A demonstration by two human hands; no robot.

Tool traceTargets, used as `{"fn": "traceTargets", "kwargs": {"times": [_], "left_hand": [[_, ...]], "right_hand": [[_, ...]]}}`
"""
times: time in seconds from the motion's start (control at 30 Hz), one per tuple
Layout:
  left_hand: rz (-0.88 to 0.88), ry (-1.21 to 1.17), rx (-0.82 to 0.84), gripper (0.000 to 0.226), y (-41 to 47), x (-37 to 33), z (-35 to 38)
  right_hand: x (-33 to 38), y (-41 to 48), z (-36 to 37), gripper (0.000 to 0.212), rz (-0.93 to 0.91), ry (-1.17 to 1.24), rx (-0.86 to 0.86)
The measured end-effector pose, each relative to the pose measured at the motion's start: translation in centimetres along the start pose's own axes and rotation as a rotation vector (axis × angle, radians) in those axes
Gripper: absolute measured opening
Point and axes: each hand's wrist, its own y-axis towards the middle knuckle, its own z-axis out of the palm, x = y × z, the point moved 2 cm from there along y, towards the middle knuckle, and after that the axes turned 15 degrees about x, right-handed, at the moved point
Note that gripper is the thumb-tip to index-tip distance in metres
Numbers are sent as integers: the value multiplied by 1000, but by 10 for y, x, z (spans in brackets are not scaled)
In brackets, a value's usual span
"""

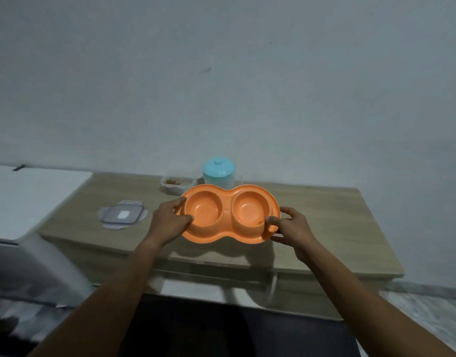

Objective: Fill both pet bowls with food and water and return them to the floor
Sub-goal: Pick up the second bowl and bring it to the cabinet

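The orange plastic double pet bowl is held between both hands: left hand grips its left rim, right hand its right rim, above the wooden table.

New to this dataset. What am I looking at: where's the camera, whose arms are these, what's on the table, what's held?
No robot here: a person works bare-handed. The single picture comes from a wide-angle camera on their head, looking forward and down, so both arms are their own. The left hand and right hand each grip one end of an orange double pet bowl, held over a wooden table; both wells look empty. Behind the bowl stand a clear container with brownish bits inside, likely pet food, and a jar with a light blue lid. A flat lid, probably the container's, lies to the left.
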Motion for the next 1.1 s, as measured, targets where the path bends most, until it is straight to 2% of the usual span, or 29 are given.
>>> {"fn": "traceTargets", "kwargs": {"times": [0.2,0.3,0.4,0.67,0.8,0.87,0.93,1.0,1.1], "left_hand": [[-93,24,52,69,30,52,-28],[-136,94,137,71,52,79,-44],[-166,126,234,82,73,106,-58],[-67,258,350,98,134,164,-82],[1,304,382,91,154,184,-88],[53,307,379,85,158,189,-88],[95,300,396,83,162,192,-89],[125,310,426,91,167,195,-91],[153,356,481,104,174,204,-95]], "right_hand": [[-22,67,57,63,94,-38,9],[-37,99,85,65,145,-72,4],[-47,118,107,67,201,-66,-36],[-71,157,143,55,288,-5,-229],[-77,166,153,52,304,-53,-314],[-77,162,158,53,324,-141,-374],[-70,157,166,56,322,-351,-424],[-59,159,178,55,257,-533,-462],[-40,172,206,52,168,-615,-414]]}}
